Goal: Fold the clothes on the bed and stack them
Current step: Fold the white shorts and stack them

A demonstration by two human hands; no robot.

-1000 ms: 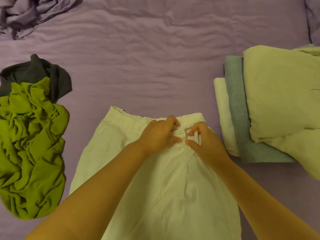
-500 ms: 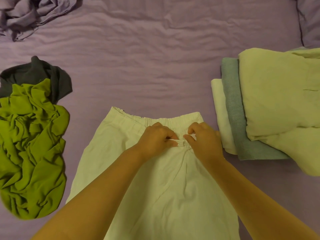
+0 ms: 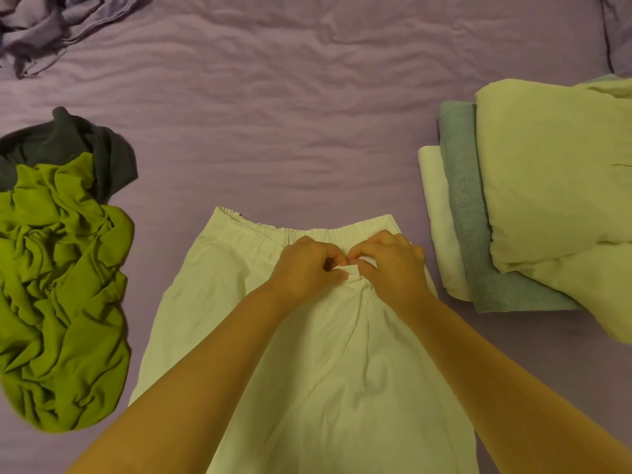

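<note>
Fastening the waist before folding

Cream trousers (image 3: 307, 354) lie flat on the bed (image 3: 307, 131); left hand (image 3: 307, 268) and right hand (image 3: 393, 265), fingers curled, pinch the waist closure, likely tidying it. Folded stack (image 3: 547, 200) right, crumpled green garment (image 3: 61, 285) left.
</note>
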